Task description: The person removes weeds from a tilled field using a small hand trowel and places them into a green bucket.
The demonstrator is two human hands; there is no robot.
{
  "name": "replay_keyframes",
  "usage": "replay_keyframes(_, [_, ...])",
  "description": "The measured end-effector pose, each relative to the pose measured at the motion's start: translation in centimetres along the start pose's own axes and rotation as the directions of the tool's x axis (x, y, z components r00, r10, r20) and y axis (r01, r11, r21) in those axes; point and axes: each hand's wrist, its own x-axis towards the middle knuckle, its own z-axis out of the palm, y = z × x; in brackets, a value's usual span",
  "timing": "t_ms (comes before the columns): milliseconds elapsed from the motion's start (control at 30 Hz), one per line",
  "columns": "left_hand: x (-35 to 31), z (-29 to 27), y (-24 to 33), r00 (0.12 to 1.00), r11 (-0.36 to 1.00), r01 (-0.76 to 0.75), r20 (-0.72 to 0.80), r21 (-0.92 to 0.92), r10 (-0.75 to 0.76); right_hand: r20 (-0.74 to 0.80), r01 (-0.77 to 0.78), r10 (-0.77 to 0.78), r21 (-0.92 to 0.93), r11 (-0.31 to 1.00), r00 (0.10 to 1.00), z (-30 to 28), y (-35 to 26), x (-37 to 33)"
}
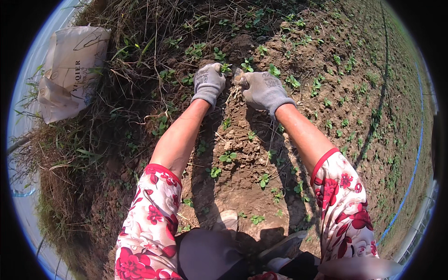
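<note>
My left hand (208, 85), in a grey work glove, is low over the soil with its fingers curled together beside a small green seedling (226, 68). Whatever those fingertips may pinch is hidden. My right hand (266, 91), gloved alike, is closed just to the right, thumb side toward the left hand. A small greyish, flat piece (237, 73) shows at its fingers, too little to name. Dry straw-like stalks (233, 93) hang below the right fingers. Another seedling (247, 65) grows between and beyond the two hands.
Several seedlings (228, 157) dot the brown soil (242, 186) nearer to me. Dry grass and weeds (135, 51) crowd the left side, where a pale bag (72, 70) lies. A blue line (412, 175) curves along the right. One shoe (227, 219) shows below.
</note>
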Motion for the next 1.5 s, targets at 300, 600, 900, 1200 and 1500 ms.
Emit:
replay_keyframes(300, [-0.5,0.7,-1.3,0.961,0.99,-0.138,-0.245,-0.013,0.13,-0.097,-0.035,0.043,0.09,0.995,0.994,-5.8,4.8,-10.0])
replay_keyframes(600, [-0.8,-2.1,-0.5,0.932,0.989,-0.141,-0.342,-0.034,0.121,-0.237,-0.057,0.057,0.009,0.998,0.97,-9.6,10.6,-27.1])
replay_keyframes(900, [-2.7,-6.5,1.5,0.95,0.982,-0.108,-0.307,-0.156,0.056,-0.055,-0.51,0.517,0.105,0.854,0.854,-8.4,12.1,-40.3])
replay_keyframes(1200, [-3.9,-12.5,6.3,0.943,0.831,-0.241,-0.324,-0.502,0.078,-0.213,-0.553,0.656,0.39,0.737,0.724,-2.5,12.3,-46.1])
replay_keyframes(1500, [-11.4,-12.7,16.3,0.962,0.683,-0.012,0.178,-0.73,0.207,-0.028,-0.493,0.884,0.822,0.285,0.466,7.1,9.3,-52.5])
